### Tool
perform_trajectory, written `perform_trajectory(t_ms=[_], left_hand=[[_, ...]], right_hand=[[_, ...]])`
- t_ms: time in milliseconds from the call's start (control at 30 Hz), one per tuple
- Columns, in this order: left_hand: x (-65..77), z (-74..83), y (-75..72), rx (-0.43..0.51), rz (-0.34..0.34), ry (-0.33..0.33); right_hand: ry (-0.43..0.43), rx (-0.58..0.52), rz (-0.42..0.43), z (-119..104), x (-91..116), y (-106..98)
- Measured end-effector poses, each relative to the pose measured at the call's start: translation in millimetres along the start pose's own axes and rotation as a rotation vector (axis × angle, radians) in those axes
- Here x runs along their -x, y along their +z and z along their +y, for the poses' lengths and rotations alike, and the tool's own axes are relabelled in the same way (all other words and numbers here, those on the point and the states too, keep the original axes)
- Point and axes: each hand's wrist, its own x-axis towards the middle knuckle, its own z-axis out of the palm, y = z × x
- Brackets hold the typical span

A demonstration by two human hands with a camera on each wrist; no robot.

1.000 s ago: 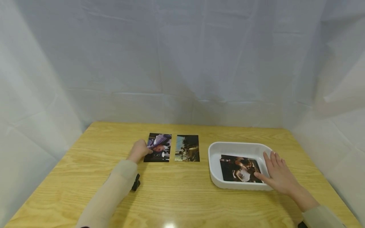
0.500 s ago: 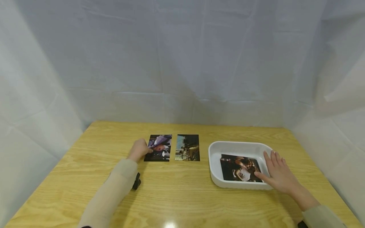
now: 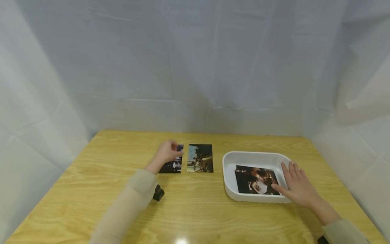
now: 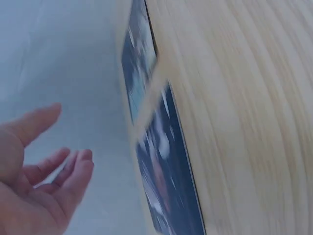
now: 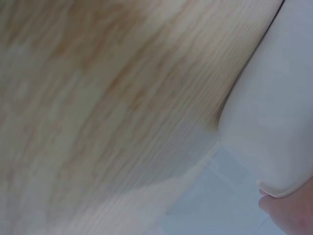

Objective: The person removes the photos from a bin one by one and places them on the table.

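Two photo prints lie side by side toward the back of the table. My left hand point(image 3: 166, 152) is over the left photo point(image 3: 174, 166) and hides much of it. In the left wrist view, thumb and fingers of that hand point(image 4: 41, 183) are apart with nothing between them, raised off the nearer photo point(image 4: 168, 166). The right photo point(image 3: 200, 158) lies fully visible. To the right stands a white tray point(image 3: 256, 197) with overlapping photos point(image 3: 254, 179) in it. My right hand point(image 3: 297, 186), fingers spread, rests at the tray's right rim, thumb reaching over the inside.
The wooden table point(image 3: 182, 210) is bordered by white sheeting point(image 3: 195, 67) at the back and both sides. A black strap piece point(image 3: 158, 193) sits at my left wrist. In the right wrist view, the tray's outer wall point(image 5: 274, 103) fills the right side.
My left hand has come away from the left photo's left edge, moving up and to the right over it. The photos, tray and right hand have stayed in place.
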Motion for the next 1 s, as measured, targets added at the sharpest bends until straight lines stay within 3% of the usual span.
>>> perform_trajectory(t_ms=[167, 433, 767, 1000], left_hand=[[3.1, 23.4, 19.0, 0.034, -0.046, 0.205], [-1.9, 60.2, 55.4, 0.098, -0.104, 0.357], [-0.8, 103.4, 107.3, 0.244, -0.253, 0.412], [-3.2, 117.3, 138.6, 0.258, -0.301, 0.419]], right_hand=[[-0.003, -0.012, 0.001, 2, 1, 2], [0.008, -0.019, -0.007, 2, 2, 0], [0.004, -0.015, -0.011, 1, 1, -1], [-0.009, -0.017, 0.005, 0, 1, 0]])
